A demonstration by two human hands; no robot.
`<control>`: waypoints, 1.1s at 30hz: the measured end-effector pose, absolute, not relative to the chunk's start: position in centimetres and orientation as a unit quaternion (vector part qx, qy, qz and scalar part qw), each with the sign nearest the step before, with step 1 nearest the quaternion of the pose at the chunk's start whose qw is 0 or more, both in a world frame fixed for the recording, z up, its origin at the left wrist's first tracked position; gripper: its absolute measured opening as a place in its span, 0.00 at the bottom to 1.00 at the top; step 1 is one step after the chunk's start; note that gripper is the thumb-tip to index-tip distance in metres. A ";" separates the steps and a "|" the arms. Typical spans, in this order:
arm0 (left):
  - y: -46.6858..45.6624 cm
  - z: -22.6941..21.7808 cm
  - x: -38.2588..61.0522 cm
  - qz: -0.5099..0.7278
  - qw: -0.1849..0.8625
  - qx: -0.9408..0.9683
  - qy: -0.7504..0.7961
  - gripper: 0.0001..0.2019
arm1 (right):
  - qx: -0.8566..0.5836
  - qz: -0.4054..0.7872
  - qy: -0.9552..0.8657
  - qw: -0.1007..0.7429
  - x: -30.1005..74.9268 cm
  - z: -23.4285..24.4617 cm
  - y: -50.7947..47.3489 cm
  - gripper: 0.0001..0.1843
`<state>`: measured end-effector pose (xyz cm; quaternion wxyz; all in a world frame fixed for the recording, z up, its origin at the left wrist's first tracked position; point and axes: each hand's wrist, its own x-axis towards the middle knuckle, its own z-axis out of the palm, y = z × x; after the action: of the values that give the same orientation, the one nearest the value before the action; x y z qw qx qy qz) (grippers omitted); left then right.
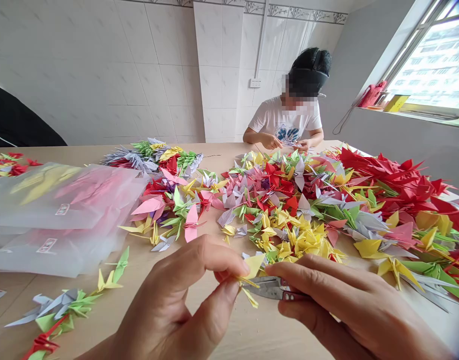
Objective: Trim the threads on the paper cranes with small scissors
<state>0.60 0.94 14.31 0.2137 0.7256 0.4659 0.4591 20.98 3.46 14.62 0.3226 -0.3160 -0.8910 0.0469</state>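
My left hand [187, 295] pinches a yellow folded paper crane [255, 265] between thumb and forefinger. From the right, my right hand [345, 305] is closed around small metal pliers [269, 288] with reddish handles. The pliers' grey jaws reach the crane's lower part beside my left fingertips; whether they are clamped on it I cannot tell. Just beyond my hands lies a pile of small yellow cranes [304, 235]. Tiny yellow scraps lie on the tabletop [248, 335] below the jaws.
Frosted plastic bags [112, 250] with yellow and pink paper inside lie at left. A string of mixed cranes [64, 305] is in front of them. Heaped cranes [267, 185] and red ones [394, 180] cover the middle and right. Across the table, a person [289, 120] handles paper pieces.
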 end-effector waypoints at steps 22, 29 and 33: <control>1.1 13.9 0.5 0.443 0.219 0.744 0.450 0.10 | -0.316 0.035 -0.893 0.317 21.3 14.4 3.6 0.09; 0.8 14.1 0.4 0.451 0.220 0.736 0.454 0.10 | -0.301 0.033 -0.899 0.318 21.4 14.6 3.6 0.09; 1.0 14.1 0.4 0.461 0.221 0.733 0.448 0.10 | -0.318 0.018 -0.890 0.325 21.7 14.5 3.6 0.08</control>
<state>0.35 0.99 14.08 0.2209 0.7333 0.4484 0.4609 21.68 3.60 14.52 0.3249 -0.3183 -0.8904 0.0183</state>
